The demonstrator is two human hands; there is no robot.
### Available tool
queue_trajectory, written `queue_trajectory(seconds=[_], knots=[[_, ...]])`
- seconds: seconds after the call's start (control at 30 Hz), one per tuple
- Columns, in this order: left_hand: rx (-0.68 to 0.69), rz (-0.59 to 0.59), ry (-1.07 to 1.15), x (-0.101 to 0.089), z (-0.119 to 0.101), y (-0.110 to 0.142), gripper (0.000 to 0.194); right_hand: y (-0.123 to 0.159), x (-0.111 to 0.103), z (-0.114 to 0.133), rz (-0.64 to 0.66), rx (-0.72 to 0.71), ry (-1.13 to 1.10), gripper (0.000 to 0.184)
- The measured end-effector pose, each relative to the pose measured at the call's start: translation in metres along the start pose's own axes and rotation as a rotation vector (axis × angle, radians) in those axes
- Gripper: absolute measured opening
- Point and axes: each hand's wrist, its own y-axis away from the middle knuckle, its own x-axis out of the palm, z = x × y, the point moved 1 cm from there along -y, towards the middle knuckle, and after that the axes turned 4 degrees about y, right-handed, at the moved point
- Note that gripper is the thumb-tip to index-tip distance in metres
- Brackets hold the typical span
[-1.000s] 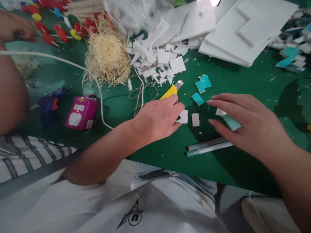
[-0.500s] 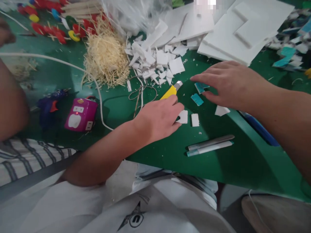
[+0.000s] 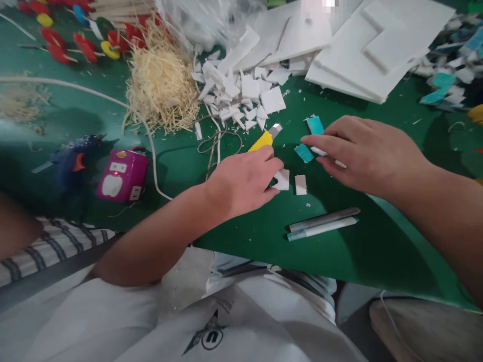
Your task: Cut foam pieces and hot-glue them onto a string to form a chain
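Observation:
My left hand (image 3: 245,181) rests low over the table, thumb and fingers closed on the edge of a small white foam piece (image 3: 282,179). A yellow utility knife (image 3: 263,142) with its blade out lies against the far side of that hand, its rear end hidden. Across from it, my right hand (image 3: 362,148) pinches a white foam piece (image 3: 319,151), mostly covered by the fingers. Two blue-faced foam pieces, one blue piece (image 3: 315,125) and a smaller blue piece (image 3: 304,153), lie by its fingertips. Between the hands sits a white foam rectangle (image 3: 301,184).
Two marker pens (image 3: 324,224) lie near the front edge. White foam scraps (image 3: 241,93), foam sheets (image 3: 350,60) and a wood-shaving heap (image 3: 162,85) fill the back. To the left are a pink power socket (image 3: 123,176), a blue glue gun (image 3: 73,161) and a white cable (image 3: 151,146).
My right hand has moved down and closed on a white piece from the table. One blue piece now lies farther back, uncovered. The neighbour's arm at left has drawn back.

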Motion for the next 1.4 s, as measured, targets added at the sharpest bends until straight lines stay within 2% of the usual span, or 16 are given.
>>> queue_trajectory(seconds=[0.1, 0.2, 0.33, 0.47, 0.7, 0.9, 1.07, 1.23, 1.3, 1.4], knots=[[0.008, -0.002, 0.001, 0.002, 0.003, 0.000, 0.036, 0.007, -0.007, 0.003, -0.090, -0.067, -0.070, 0.034], [0.023, -0.022, -0.005, 0.003, 0.004, 0.001, 0.036, 0.012, -0.008, -0.001, -0.121, -0.023, -0.139, 0.042], [0.031, -0.022, -0.020, 0.003, 0.002, 0.000, 0.035, 0.015, 0.001, -0.006, -0.058, 0.055, -0.209, 0.047], [0.027, -0.020, -0.015, 0.003, 0.002, -0.001, 0.036, 0.015, 0.009, -0.003, -0.005, 0.096, -0.234, 0.043], [0.018, -0.018, -0.017, 0.003, 0.002, -0.001, 0.034, 0.027, 0.002, 0.003, -0.023, 0.110, -0.274, 0.049], [0.020, -0.025, -0.020, 0.003, 0.002, 0.001, 0.036, 0.032, 0.008, -0.006, -0.043, 0.262, -0.244, 0.048], [0.021, -0.022, -0.023, 0.004, 0.003, 0.000, 0.037, 0.019, 0.009, -0.015, -0.029, 0.325, -0.213, 0.046], [0.023, -0.028, -0.018, 0.005, 0.004, -0.001, 0.037, -0.009, 0.021, -0.035, 0.155, 0.421, -0.249, 0.061], [0.019, -0.030, -0.020, 0.005, 0.004, -0.002, 0.036, -0.019, 0.028, -0.045, 0.204, 0.402, -0.275, 0.065], [0.016, -0.020, -0.023, 0.005, 0.003, -0.002, 0.036, -0.025, 0.031, -0.051, 0.138, 0.275, -0.288, 0.060]])
